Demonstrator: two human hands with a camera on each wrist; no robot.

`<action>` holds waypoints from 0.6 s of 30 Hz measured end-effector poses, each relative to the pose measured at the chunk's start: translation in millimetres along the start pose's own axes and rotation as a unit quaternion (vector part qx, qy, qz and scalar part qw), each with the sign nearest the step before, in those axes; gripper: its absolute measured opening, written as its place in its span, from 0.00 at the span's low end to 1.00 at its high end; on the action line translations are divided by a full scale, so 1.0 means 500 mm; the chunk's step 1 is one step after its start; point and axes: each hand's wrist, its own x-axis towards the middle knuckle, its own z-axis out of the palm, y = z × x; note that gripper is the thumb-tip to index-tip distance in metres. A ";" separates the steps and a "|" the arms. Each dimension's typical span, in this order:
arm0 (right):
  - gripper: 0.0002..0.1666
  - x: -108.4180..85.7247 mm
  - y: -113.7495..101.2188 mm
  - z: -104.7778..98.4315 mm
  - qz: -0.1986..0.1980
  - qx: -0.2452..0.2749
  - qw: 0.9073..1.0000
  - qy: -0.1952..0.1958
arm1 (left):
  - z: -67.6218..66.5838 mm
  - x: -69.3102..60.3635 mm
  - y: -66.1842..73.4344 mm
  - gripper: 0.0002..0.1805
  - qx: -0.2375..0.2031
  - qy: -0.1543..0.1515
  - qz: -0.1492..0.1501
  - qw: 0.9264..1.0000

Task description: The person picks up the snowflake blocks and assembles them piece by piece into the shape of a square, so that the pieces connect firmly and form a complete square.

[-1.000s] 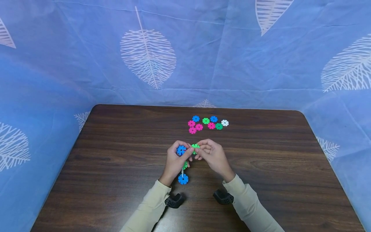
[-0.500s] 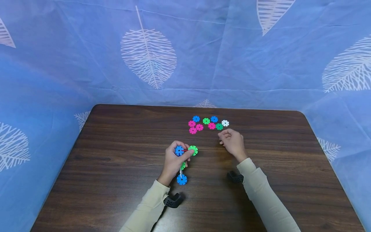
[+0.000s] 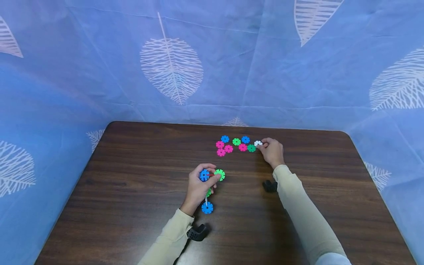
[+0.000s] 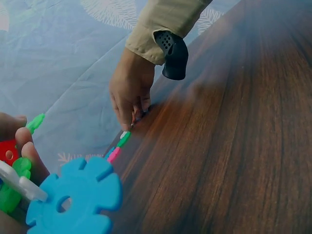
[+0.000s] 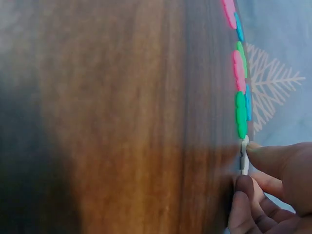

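Note:
My left hand [image 3: 196,188] grips a joined chain of notched plastic discs. A blue disc [image 3: 204,175] and a light green disc [image 3: 220,174] show at its top, with a red disc edge-on between them. Lower down, a white disc [image 4: 19,181] links a green one to a blue disc [image 4: 73,200]; fingers partly hide the chain. At the back of the table, my right hand [image 3: 273,152] pinches a loose white disc [image 5: 244,155] by its edge between thumb and fingers. The white disc stays close to the tabletop, beside a dark green disc [image 3: 251,148].
Left of the white disc lie several loose discs, among them a pink one [image 3: 243,147], a light green one [image 3: 236,141] and a blue one [image 3: 225,138]. The dark wooden table [image 3: 149,147] meets a blue leaf-print cloth [image 3: 225,73] behind it.
My right hand has let go of the light green disc, now joined to the chain, and moved away to the right and back, onto the white disc. The left hand holds nearly the same place.

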 end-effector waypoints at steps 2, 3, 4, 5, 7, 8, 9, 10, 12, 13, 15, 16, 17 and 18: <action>0.19 0.002 0.000 0.003 -0.001 -0.011 1.000 0.005 | 0.000 0.001 0.001 0.20 0.002 0.005 -0.007 1.000; 0.18 0.002 0.001 0.004 -0.002 -0.017 1.000 0.007 | 0.000 0.001 0.002 0.20 0.003 0.008 -0.009 1.000; 0.18 0.002 0.000 0.005 0.000 -0.018 1.000 0.009 | -0.001 0.001 0.002 0.20 0.006 0.012 -0.012 1.000; 0.17 0.002 -0.001 0.006 0.003 -0.018 1.000 0.011 | -0.001 0.001 0.002 0.20 0.009 0.015 -0.015 1.000; 0.16 0.002 0.000 0.007 0.011 -0.013 1.000 0.015 | -0.002 0.005 -0.012 0.19 0.009 0.024 -0.012 1.000; 0.16 0.002 0.000 0.006 0.017 -0.007 1.000 0.015 | -0.002 0.004 -0.013 0.19 0.008 0.027 -0.010 1.000; 0.16 0.003 0.001 0.006 0.022 -0.001 1.000 0.015 | -0.002 0.004 -0.014 0.19 0.008 0.028 -0.006 1.000; 0.17 0.003 0.002 0.006 0.029 0.008 0.999 0.015 | -0.002 0.004 -0.015 0.19 0.008 0.028 -0.003 1.000; 0.17 0.004 0.005 0.004 0.043 0.031 0.999 0.012 | -0.002 0.004 -0.016 0.18 0.006 0.029 0.002 1.000; 0.18 0.003 0.007 0.003 0.048 0.042 0.998 0.012 | -0.002 0.004 -0.016 0.18 0.008 0.029 0.005 1.000; 0.18 0.002 0.009 0.002 0.061 0.068 0.996 0.015 | -0.002 0.005 -0.016 0.17 0.008 0.029 0.008 1.000; 0.17 0.000 0.010 0.001 0.070 0.080 0.994 0.018 | -0.003 0.005 -0.016 0.17 0.007 0.029 0.008 1.000; 0.17 -0.002 0.011 0.001 0.076 0.090 0.993 0.022 | -0.003 0.006 -0.016 0.17 0.005 0.029 0.007 1.000; 0.16 -0.004 0.013 0.000 0.082 0.098 0.991 0.026 | -0.003 0.006 -0.016 0.16 0.003 0.029 0.008 1.000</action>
